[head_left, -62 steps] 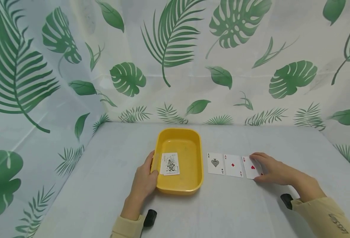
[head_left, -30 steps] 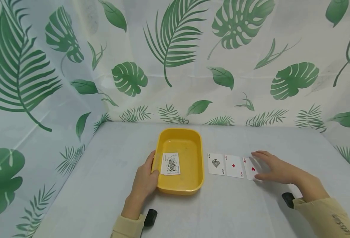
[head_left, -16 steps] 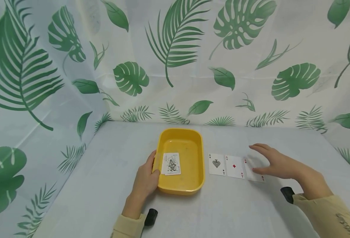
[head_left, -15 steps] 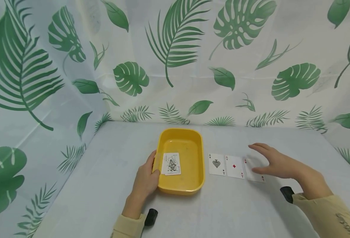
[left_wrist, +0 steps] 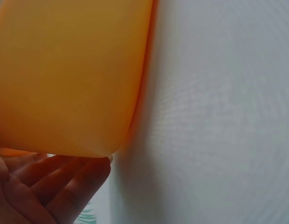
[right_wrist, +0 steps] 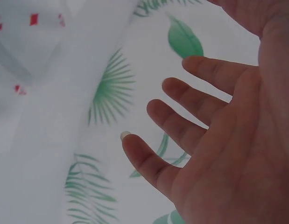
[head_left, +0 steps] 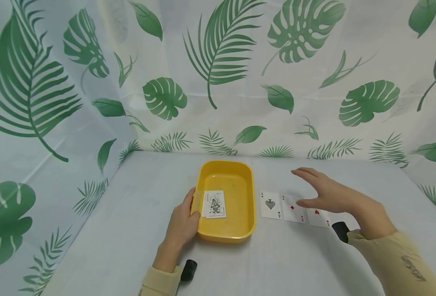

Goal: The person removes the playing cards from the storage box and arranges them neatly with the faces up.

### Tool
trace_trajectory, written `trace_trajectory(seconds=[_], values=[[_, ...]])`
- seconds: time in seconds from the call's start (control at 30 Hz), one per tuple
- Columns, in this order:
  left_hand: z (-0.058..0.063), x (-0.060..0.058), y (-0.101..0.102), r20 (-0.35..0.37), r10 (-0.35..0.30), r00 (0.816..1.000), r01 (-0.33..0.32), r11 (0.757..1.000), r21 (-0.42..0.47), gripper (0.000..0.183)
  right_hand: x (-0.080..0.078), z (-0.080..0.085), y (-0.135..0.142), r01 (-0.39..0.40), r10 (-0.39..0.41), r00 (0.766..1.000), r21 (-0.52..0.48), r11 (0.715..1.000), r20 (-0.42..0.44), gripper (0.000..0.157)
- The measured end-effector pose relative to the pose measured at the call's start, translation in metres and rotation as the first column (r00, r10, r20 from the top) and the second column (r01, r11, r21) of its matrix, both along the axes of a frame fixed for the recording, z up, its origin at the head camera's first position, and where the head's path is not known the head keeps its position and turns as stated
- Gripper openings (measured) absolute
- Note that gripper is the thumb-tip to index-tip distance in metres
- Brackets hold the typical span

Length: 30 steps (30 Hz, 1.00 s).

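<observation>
In the head view a yellow tray stands mid-table, with joker cards lying inside at its left. My left hand grips the tray's left rim, thumb over the edge; the left wrist view shows the fingers against its outer wall. Right of the tray lie three aces in a row: spades, diamonds and hearts. Above the last two hovers my right hand, fingers spread and holding nothing. It partly hides the ace of hearts.
A pale cloth covers the table. Behind and at the left rise leaf-printed curtains. Each wrist bears a small black device, such as the one at the right wrist.
My right hand has let go of the ace of hearts, lifted off it and moved left over the row. My left hand stays on the tray.
</observation>
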State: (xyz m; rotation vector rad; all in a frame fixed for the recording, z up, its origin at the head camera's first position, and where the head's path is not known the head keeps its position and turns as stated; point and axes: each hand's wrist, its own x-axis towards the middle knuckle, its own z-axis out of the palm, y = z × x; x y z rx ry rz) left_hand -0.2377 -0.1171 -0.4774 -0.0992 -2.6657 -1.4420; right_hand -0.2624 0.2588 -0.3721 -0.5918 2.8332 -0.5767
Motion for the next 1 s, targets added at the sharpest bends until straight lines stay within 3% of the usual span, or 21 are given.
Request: trace_trajectory(seconds=[0.33,1.0], values=[[0.003,0.000,0.000,0.007,0.007,1.000,-0.007,1.000,-0.006,0.068,-0.004,0.012,-0.029,-0.020,0.020,1.000,-0.024,1.000,0.001,0.087],[0.001,0.000,-0.001,-0.008,0.001,1.000,-0.001,1.000,-0.011,0.067,-0.022,0.018,-0.088,-0.069,0.067,0.997,-0.071,0.995,-0.036,0.086]])
